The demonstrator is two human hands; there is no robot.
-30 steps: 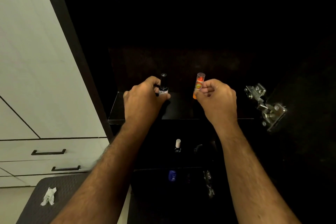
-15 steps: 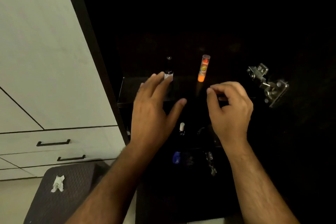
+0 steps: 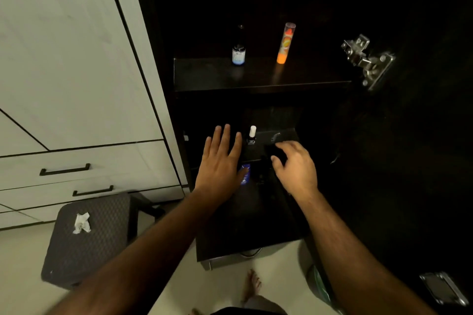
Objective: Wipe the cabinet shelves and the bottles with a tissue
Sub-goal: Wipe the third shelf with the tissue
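Both hands have dropped from the upper shelf (image 3: 256,79) to the shelf below. On that upper shelf the dark bottle (image 3: 238,55) and the orange tube (image 3: 284,43) stand upright, apart, toward its back edge, with nobody touching them. His left hand (image 3: 220,163) hovers flat with fingers straight and spread, holding nothing, just left of a small white-capped bottle (image 3: 252,135). His right hand (image 3: 297,166) has fingers loosely curled over something dark; I cannot tell whether it grips anything. A blue bottle (image 3: 245,174) shows between the hands. The crumpled tissue (image 3: 82,222) lies on the grey stool (image 3: 102,250) to the left, well apart from both hands.
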